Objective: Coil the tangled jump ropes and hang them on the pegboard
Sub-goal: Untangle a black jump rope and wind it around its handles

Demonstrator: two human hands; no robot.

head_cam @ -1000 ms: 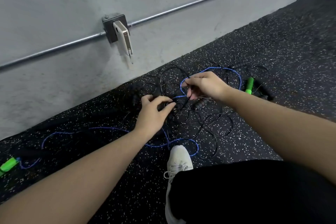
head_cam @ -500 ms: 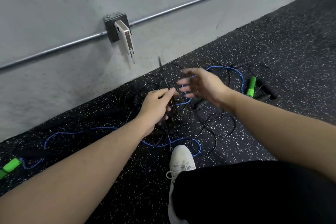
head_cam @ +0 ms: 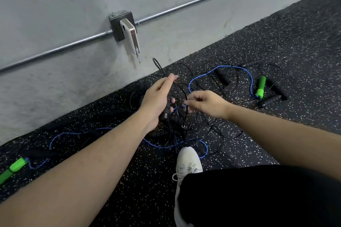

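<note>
Still untangling, by the look of it, with no rope coiled yet and no pegboard in view. Thin black rope lifted from the heap at frame centre, one loop sticking up toward the wall. Left hand curled round a black handle, forefinger and thumb stretched up along the cord. Right hand just beside it, fingertips pinched on the same cord. Blue rope snaking from centre right to lower left, crossed by black strands, its green handles at right and far lower left. More black handles at right. Next, probably: drawing the pinched cord clear of the blue one without tightening a knot, then starting even loops. No containers visible. White shoe at lower centre; speckled floor; pipe and junction box on the wall, upper left.
</note>
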